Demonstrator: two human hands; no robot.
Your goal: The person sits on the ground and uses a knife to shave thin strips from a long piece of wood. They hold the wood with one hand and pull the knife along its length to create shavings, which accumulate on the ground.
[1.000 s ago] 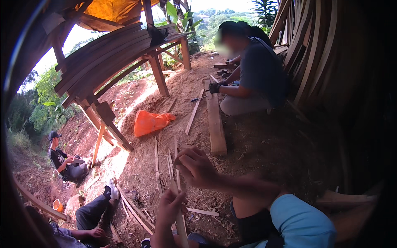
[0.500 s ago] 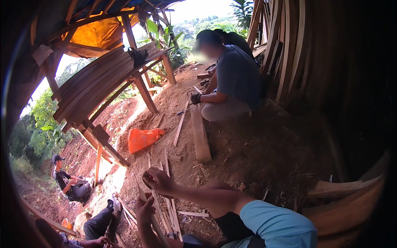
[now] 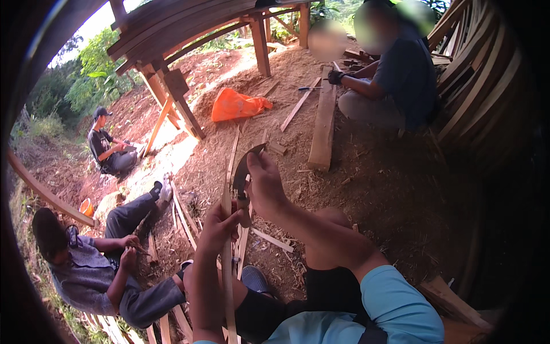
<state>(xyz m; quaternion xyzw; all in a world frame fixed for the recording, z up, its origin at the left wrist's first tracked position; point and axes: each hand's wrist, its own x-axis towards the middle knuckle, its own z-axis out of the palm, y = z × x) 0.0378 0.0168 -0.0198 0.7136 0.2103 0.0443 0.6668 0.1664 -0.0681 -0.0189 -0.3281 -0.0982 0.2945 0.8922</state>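
Observation:
My left hand is closed around a long, thin wooden strip that runs up from my lap. Just right of its fingers is a curved knife, its dark hooked blade pointing up and its pale wooden handle down. The left thumb appears to touch that handle. My right hand pinches the blade near its tip, with the fingers partly hidden behind it.
More wooden strips lie on the dirt. A thick plank lies before a seated person; an orange bag is left of it. Two other people sit at left. A timber bench stands behind.
The view has swung down and left, bringing a seated person at lower left further in. My right hand has turned, and the knife blade now shows upright between my hands.

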